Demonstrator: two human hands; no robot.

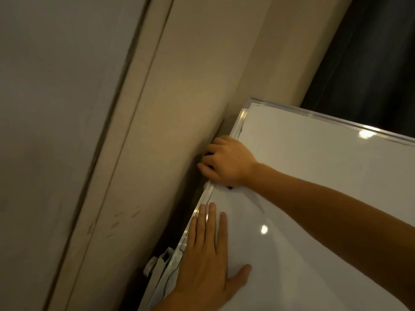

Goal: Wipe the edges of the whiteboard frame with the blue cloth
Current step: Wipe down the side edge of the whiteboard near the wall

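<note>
Along the side edge of the whiteboard frame (237, 124), where the board stood close against a beige wall (190, 104), the right hand (226, 162) was curled over the silver rail with its fingers wrapped round the outer face. The blue cloth (207, 153) was almost wholly hidden under that hand; only a dark blue sliver showed between the fingers and another just below the heel of the palm, so the hand was clenched on it and pressing it to the frame. The left hand (208, 250) lay lower down, flat and spread on the white surface with the fingertips near the rail, grasping nothing and apparently steadying the board. The cloth looked soft and thin, likely to bunch and slip inside the grip, so it would be best held folded over the rail, pinched between thumb and fingers so both faces get wiped at once. The frame seemed stiff, smooth metal, easy to slide along, though the narrow gap against the wall left little room for knuckles. A grey bracket (155, 268) sat by the lower edge, where the cloth could snag.
</note>
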